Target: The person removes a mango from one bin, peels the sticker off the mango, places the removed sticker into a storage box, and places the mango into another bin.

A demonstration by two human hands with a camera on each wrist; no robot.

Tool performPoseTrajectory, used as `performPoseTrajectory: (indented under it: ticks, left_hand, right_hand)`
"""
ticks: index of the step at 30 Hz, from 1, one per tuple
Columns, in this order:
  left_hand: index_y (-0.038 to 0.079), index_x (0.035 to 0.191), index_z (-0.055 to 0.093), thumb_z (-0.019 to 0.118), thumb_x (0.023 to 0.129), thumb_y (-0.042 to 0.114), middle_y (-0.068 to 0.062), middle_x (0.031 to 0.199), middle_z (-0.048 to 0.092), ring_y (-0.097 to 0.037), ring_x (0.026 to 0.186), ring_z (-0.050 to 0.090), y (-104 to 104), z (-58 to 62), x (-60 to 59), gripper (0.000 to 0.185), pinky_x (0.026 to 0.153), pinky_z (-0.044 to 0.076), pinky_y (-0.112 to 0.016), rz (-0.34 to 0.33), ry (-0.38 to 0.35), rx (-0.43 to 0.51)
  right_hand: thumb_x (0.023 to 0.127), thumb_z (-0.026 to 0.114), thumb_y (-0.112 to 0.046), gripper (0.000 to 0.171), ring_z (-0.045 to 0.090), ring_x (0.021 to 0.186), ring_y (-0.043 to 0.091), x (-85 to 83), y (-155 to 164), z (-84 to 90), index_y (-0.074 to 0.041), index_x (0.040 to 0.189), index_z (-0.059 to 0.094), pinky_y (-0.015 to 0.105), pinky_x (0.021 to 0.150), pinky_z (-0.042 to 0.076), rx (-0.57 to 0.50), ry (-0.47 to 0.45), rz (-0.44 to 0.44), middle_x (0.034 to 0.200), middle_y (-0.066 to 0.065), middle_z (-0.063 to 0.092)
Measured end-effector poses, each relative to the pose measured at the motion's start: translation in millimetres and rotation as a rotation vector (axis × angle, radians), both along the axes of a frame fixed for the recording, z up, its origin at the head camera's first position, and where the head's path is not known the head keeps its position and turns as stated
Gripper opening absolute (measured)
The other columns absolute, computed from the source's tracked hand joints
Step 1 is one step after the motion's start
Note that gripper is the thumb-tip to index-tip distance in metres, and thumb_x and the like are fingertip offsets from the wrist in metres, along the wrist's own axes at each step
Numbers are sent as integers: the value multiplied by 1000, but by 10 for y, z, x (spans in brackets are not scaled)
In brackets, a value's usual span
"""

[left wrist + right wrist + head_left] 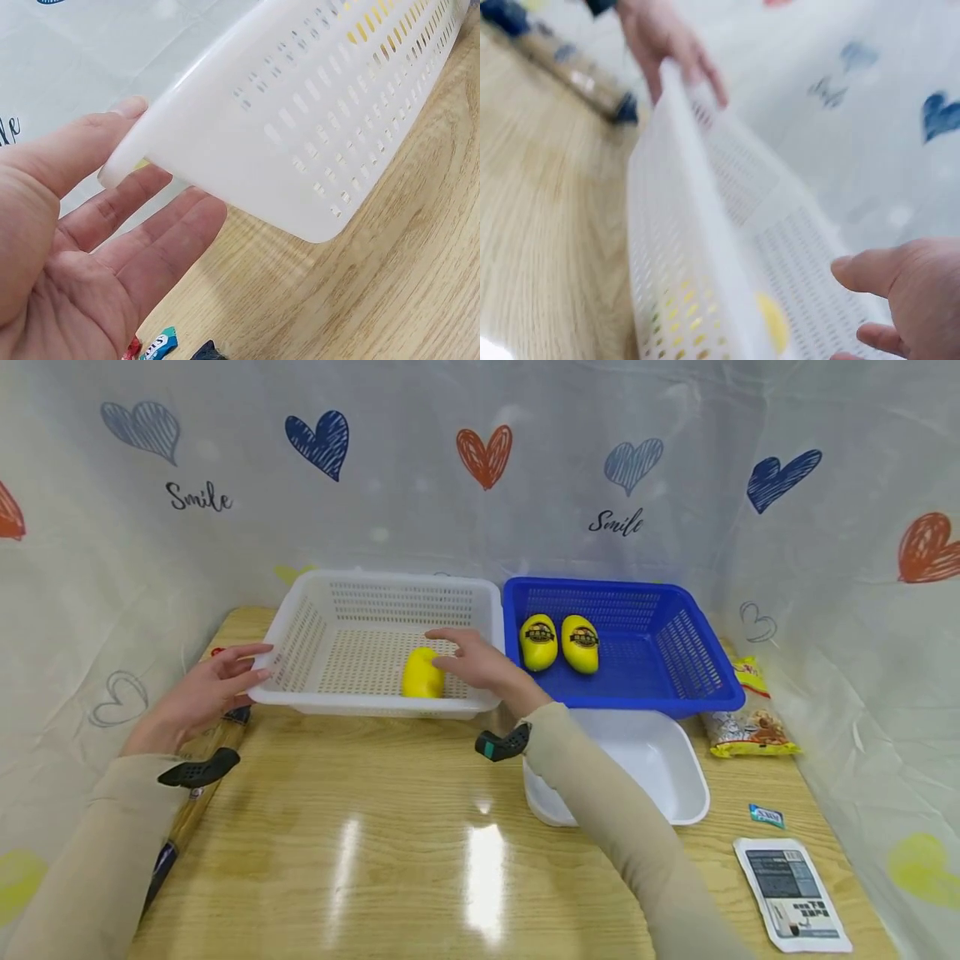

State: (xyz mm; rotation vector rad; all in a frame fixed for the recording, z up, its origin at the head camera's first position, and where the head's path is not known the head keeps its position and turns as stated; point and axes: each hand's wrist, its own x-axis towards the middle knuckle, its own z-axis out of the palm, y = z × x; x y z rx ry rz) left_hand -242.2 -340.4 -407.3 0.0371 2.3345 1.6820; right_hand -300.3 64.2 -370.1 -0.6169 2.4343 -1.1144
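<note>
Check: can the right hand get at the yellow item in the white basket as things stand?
Likely yes: the right hand is over the open-topped white basket, right by the yellow item, nothing visible between. The left hand is at the basket's left end, clear of it.

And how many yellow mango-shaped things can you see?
3. One yellow mango-shaped thing is in the white plastic basket; the blue plastic basket holds a dark-labelled one and, beside it, another.
</note>
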Motion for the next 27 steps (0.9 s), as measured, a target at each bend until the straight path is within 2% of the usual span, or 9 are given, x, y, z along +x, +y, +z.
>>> performPoseTrajectory:
  ticks: [3,6,9,13,16,18,22,27]
  left_hand:
    - [15,153,29,55,100,30,11,128,49,-1,105,57,-14,-10,-1,61,82,53,-20,-17,9,24]
    - [16,152,30,56,101,27,11,128,49,-1,105,57,-23,-15,-2,58,81,53,-20,-21,19,41]
    - [16,152,30,55,100,30,10,130,48,0,106,57,-24,-18,-4,59,82,53,-20,-12,10,26]
    - [15,153,26,53,101,34,10,133,46,1,108,56,-20,-24,-4,63,84,52,-20,-13,-5,-9]
    - [14,153,25,53,101,33,11,133,47,1,107,57,-19,-28,-5,62,84,52,-20,-18,-1,-12]
    - [14,153,25,53,101,32,12,131,48,2,106,57,-19,-33,-10,62,83,52,-20,-18,5,-14]
    - [15,154,25,52,101,33,7,136,45,2,107,56,-29,-38,-2,62,84,52,-19,-15,7,-17]
    - [16,155,25,52,101,36,0,142,41,1,109,55,-27,-38,13,63,84,51,-19,-14,5,-17]
  right_hand:
    - [102,54,-28,46,38,137,31,152,250,164,-24,147,45,47,107,38,-122,15,-39,156,1,32]
    - [101,56,-27,46,43,133,26,260,553,293,-22,146,47,47,105,41,-218,33,-99,152,1,37]
    - [101,56,-27,45,47,129,25,263,899,355,-18,145,48,46,104,41,-304,26,-219,149,4,41]
    - [101,56,-30,47,46,130,26,97,1383,329,-17,145,46,43,107,39,-362,14,-440,149,7,40]
    - [101,55,-32,52,42,134,27,-109,1710,202,-16,148,42,43,108,38,-356,16,-577,150,9,37]
    - [100,55,-32,54,39,136,29,-243,1889,82,-16,150,39,44,109,37,-337,-3,-629,152,11,34]
    - [102,54,-29,58,31,141,32,-427,2099,-157,-16,153,32,47,110,34,-275,-119,-619,158,14,23]
    - [102,53,-26,62,19,146,36,-519,2125,-327,-17,156,24,54,112,29,-221,-251,-499,162,17,6]
